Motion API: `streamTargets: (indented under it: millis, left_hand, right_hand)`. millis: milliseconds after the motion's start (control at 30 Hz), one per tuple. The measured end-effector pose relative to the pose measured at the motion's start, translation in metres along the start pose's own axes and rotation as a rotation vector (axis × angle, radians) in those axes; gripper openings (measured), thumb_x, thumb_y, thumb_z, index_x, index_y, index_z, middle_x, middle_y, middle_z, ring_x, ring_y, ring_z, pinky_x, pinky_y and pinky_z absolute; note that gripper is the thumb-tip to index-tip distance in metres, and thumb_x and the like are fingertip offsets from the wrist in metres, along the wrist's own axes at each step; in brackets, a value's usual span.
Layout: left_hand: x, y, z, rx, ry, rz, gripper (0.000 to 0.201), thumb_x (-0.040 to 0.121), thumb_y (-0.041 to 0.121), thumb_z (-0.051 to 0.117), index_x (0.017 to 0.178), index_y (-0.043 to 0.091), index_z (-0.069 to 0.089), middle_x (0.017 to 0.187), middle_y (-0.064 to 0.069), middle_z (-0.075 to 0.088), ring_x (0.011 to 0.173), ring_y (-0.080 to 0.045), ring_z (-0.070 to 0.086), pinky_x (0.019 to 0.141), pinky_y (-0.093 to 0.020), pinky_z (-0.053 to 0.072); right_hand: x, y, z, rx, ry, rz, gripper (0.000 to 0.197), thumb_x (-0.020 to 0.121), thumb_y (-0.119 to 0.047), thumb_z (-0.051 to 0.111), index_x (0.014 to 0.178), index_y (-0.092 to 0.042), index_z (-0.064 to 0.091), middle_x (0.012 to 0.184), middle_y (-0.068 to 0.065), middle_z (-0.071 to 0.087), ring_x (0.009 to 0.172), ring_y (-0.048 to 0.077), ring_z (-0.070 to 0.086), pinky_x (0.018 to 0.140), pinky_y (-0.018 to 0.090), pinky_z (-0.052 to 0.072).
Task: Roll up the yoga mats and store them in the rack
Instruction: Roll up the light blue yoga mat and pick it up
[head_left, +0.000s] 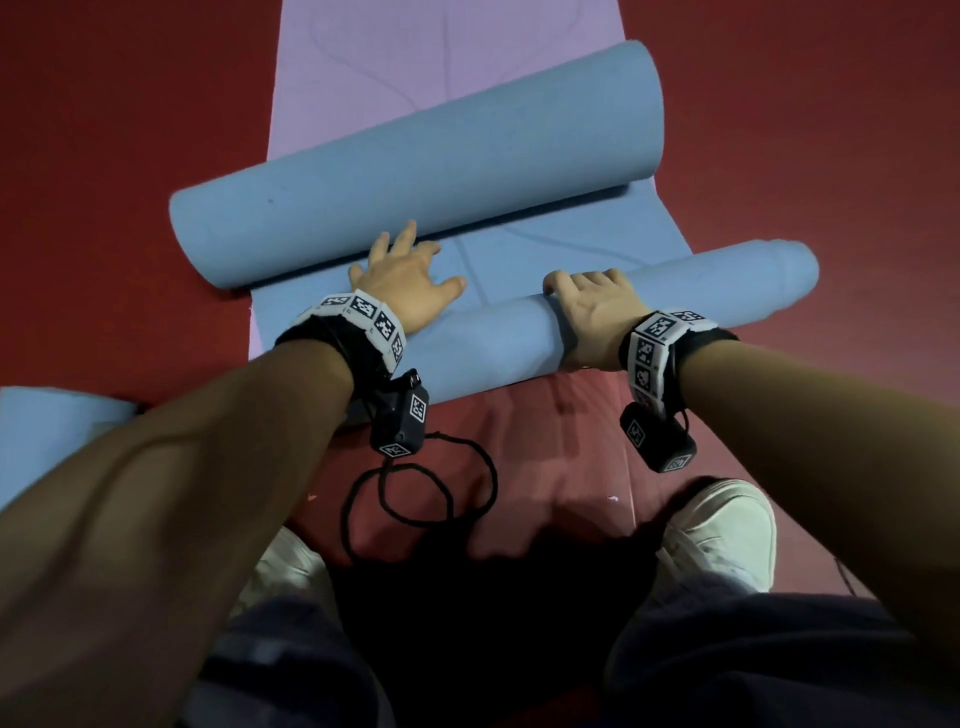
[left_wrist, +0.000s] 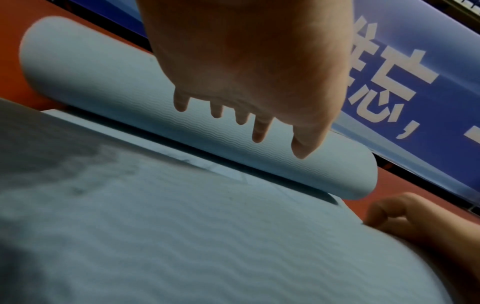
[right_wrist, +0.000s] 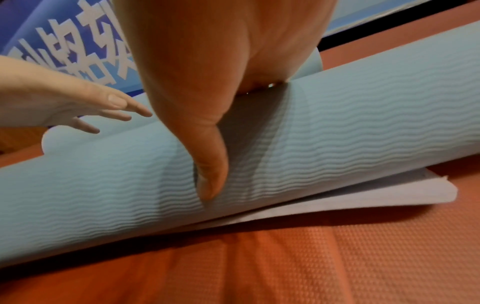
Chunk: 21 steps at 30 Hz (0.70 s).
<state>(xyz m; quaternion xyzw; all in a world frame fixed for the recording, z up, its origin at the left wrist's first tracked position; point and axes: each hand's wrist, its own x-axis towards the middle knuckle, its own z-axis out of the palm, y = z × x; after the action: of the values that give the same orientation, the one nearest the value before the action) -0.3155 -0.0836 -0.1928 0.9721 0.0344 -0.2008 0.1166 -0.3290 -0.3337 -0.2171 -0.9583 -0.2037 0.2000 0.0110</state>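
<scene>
Fingers (head_left: 576, 277) of the right hand (head_left: 597, 312) curl over the top of the near roll (head_left: 493, 338), with the thumb pressed down its front face in the right wrist view, so this hand grips the roll. Those of the left hand (head_left: 402, 286) are spread wide and straight, holding nothing, reaching over the flat blue stretch toward the far roll (head_left: 415, 171); whether their tips touch it cannot be told.

Filling most of the head view is the red floor (head_left: 831, 156). A mauve mat (head_left: 441, 62) runs from the top centre of the frame downward, lying flat, its edge showing again at the left beside the blue one. On top of it lies the blue yoga mat (head_left: 545, 239), the task's thing, in the middle of the frame: rolled at both ends, with a flat strip between. Its far roll is the thicker and lies slanted from centre left to upper right. Its near roll is thinner, slanted likewise across the centre, its right end telescoped outward. Another blue piece (head_left: 52, 431) shows at the left edge.

At the bottom of the frame are dark trousers (head_left: 727, 665) and two white shoes (head_left: 722, 535). A black cord (head_left: 421, 493) loops on the floor below the left wrist. In the wrist views a blue banner (left_wrist: 415, 92) with white characters stands beyond the mats.
</scene>
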Motion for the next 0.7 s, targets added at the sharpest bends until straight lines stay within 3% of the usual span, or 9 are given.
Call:
streamTargets:
  millis: [100, 167, 233, 333, 433, 500, 600, 700]
  left_hand:
    - [0.006, -0.002, -0.006, -0.01, -0.002, -0.017, 0.068, 0.093, 0.062, 0.047, 0.153, 0.033, 0.033, 0.167, 0.008, -0.002, 0.154, -0.024, -0.002, 0.12, -0.058, 0.011]
    - [0.007, -0.003, -0.008, -0.023, -0.003, -0.024, 0.067, 0.094, 0.061, 0.048, 0.152, 0.033, 0.034, 0.167, 0.007, -0.003, 0.154, -0.025, -0.002, 0.12, -0.058, 0.01]
    - [0.008, -0.002, -0.008, -0.039, -0.003, -0.029, 0.065, 0.094, 0.059, 0.049, 0.152, 0.032, 0.035, 0.167, 0.007, -0.003, 0.154, -0.025, -0.002, 0.12, -0.058, 0.01]
    - [0.009, -0.002, -0.004, -0.055, -0.008, -0.044, 0.064, 0.093, 0.057, 0.052, 0.15, 0.033, 0.038, 0.168, 0.005, -0.002, 0.153, -0.028, 0.0, 0.119, -0.059, 0.013]
    - [0.012, -0.005, -0.004, -0.078, -0.003, -0.065, 0.063, 0.092, 0.056, 0.053, 0.15, 0.033, 0.039, 0.168, 0.005, -0.002, 0.154, -0.028, 0.001, 0.119, -0.059, 0.013]
    - [0.013, -0.009, -0.005, -0.081, 0.006, -0.062, 0.064, 0.092, 0.056, 0.053, 0.15, 0.033, 0.038, 0.167, 0.006, 0.0, 0.154, -0.025, 0.001, 0.119, -0.058, 0.014]
    - [0.021, -0.019, -0.01, -0.122, 0.017, -0.058, 0.07, 0.092, 0.054, 0.054, 0.154, 0.029, 0.032, 0.167, 0.007, 0.001, 0.154, -0.023, 0.001, 0.122, -0.054, 0.013]
    - [0.03, -0.025, -0.015, -0.166, 0.039, -0.062, 0.071, 0.092, 0.051, 0.057, 0.154, 0.026, 0.033, 0.168, 0.003, 0.002, 0.154, -0.026, 0.004, 0.123, -0.049, 0.013]
  right_hand:
    - [0.005, 0.002, -0.007, 0.054, -0.036, -0.005, 0.092, 0.054, -0.044, 0.087, 0.127, -0.022, 0.037, 0.117, 0.004, 0.056, 0.112, 0.028, 0.05, 0.102, 0.04, 0.033]
    - [0.009, 0.002, -0.013, 0.088, -0.023, 0.008, 0.093, 0.051, -0.042, 0.089, 0.129, -0.025, 0.043, 0.124, 0.003, 0.053, 0.117, 0.027, 0.046, 0.103, 0.039, 0.031]
    - [0.011, 0.002, -0.02, 0.045, 0.01, 0.029, 0.093, 0.051, -0.047, 0.089, 0.133, -0.033, 0.048, 0.132, 0.0, 0.045, 0.122, 0.026, 0.04, 0.105, 0.041, 0.03]
    - [0.015, 0.001, -0.03, -0.019, -0.008, 0.055, 0.09, 0.052, -0.055, 0.086, 0.134, -0.04, 0.051, 0.127, 0.001, 0.043, 0.119, 0.027, 0.039, 0.102, 0.045, 0.033]
    - [0.021, -0.001, -0.036, 0.058, -0.006, 0.102, 0.09, 0.059, -0.045, 0.087, 0.137, -0.03, 0.043, 0.129, 0.003, 0.05, 0.119, 0.029, 0.047, 0.103, 0.046, 0.033]
    - [0.024, 0.001, -0.037, 0.151, 0.004, 0.125, 0.078, 0.064, -0.037, 0.085, 0.127, -0.022, 0.042, 0.124, 0.004, 0.055, 0.115, 0.028, 0.053, 0.104, 0.046, 0.031]
    - [0.026, 0.001, -0.039, 0.123, 0.005, 0.135, 0.064, 0.068, -0.04, 0.083, 0.119, -0.024, 0.049, 0.12, 0.005, 0.053, 0.115, 0.029, 0.047, 0.103, 0.045, 0.032]
    - [0.028, 0.0, -0.039, 0.056, 0.096, 0.157, 0.056, 0.075, -0.044, 0.077, 0.126, -0.029, 0.057, 0.123, 0.009, 0.046, 0.118, 0.032, 0.04, 0.097, 0.042, 0.034]
